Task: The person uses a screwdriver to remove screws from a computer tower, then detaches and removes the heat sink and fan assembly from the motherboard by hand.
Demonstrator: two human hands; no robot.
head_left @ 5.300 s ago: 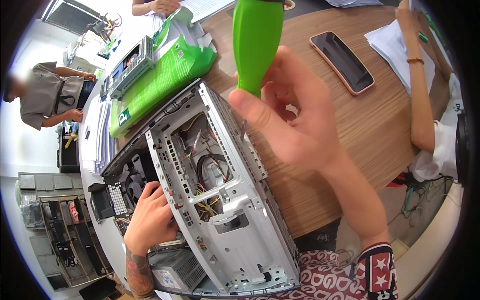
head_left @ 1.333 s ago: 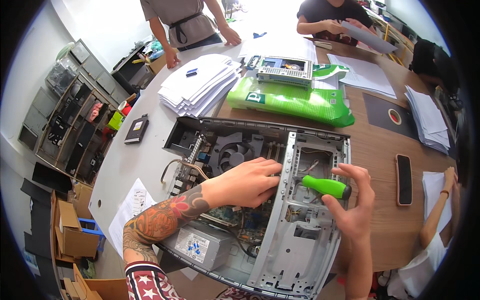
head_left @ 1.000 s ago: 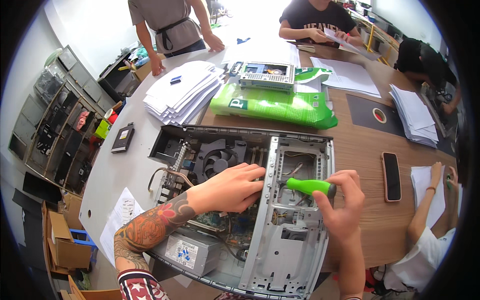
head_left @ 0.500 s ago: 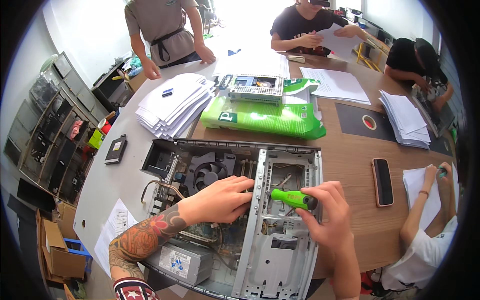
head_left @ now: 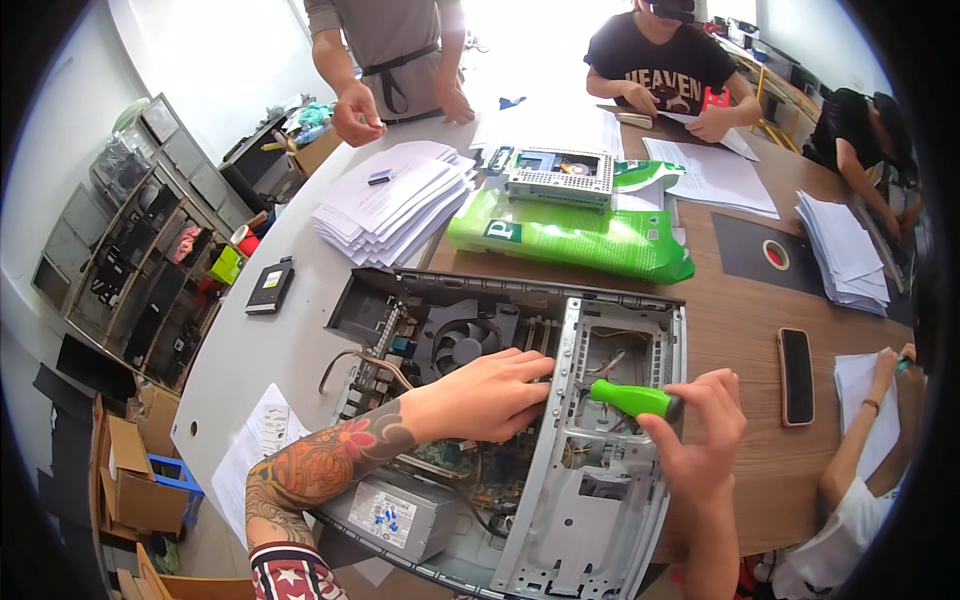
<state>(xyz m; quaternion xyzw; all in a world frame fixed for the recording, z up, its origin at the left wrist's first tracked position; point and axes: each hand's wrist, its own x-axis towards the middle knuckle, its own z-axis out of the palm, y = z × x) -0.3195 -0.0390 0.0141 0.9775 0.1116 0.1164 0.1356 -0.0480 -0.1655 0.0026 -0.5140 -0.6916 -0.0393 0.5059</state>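
Observation:
An opened desktop computer case lies in front of me, fan and power supply exposed. My left hand reaches across the board, its fingers stretched toward the metal rail along the drive bay. Its thumb and fingertips are partly hidden, and nothing shows in it. On the other side of that rail, my right hand pinches the dark butt end of a screwdriver with a green handle. The handle lies nearly level over the bay, pointing left; its shaft cannot be made out.
Beyond the case are a green plastic package with a metal drive cage on it and a paper stack. A black drive lies left, a phone right. Several people stand or sit around the table.
The view has shifted, so the scene sits further right. My hands keep their places at the case, and the screwdriver handle has turned in my right fingers. A person opposite has lowered their papers.

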